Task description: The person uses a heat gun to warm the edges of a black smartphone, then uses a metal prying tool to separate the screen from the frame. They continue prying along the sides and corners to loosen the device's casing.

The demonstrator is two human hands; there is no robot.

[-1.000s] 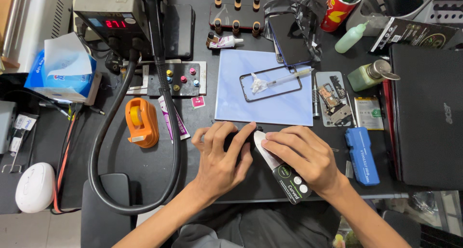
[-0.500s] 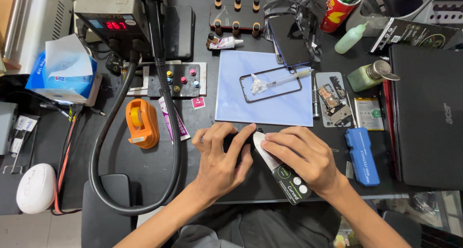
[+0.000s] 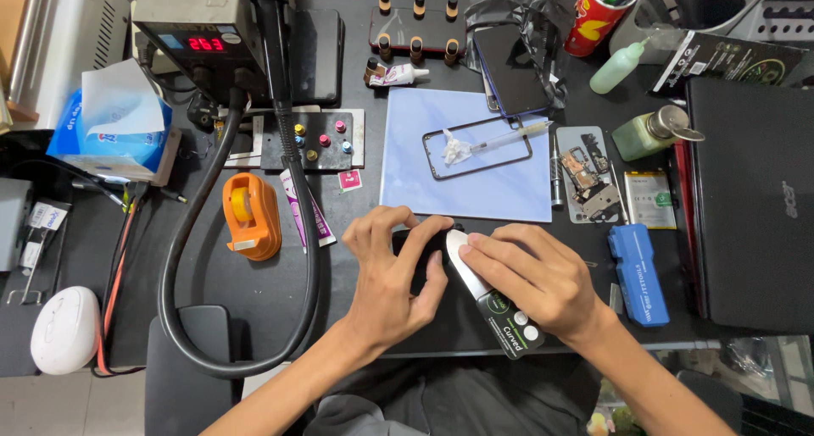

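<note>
**Black phone pinned under both hands at lower centre**

Black and mostly hidden, the small phone (image 3: 421,258) lies flat on the bench (image 3: 254,296) at the lower centre of the frame, directly beneath both hands. The left hand (image 3: 392,282) arches over it from the left, fingers (image 3: 415,239) curled down and pressing on its top and near edge, so they are closed lightly around the body rather than spread. The right hand (image 3: 532,277) comes in from the right, fingers nearly together and laid on a white strip (image 3: 458,254) that leads into a dark packet (image 3: 507,322). That packet's long axis runs diagonally, from the phone down towards the lower right. How the phone's own long axis lies cannot be told, since the palms cover it. Both hands touch at the phone; neither is clearly nearer.

Above them, near centre, a pale blue mat (image 3: 475,156) carries a phone frame (image 3: 479,148) with a white wad and a thin tool lying across it. To its right, a grey tray (image 3: 585,175) holds small circuit parts. At upper right, a red cup (image 3: 595,16) holds green-handled tools. An orange tape dispenser (image 3: 251,216) sits left of the hands, well apart.
</note>
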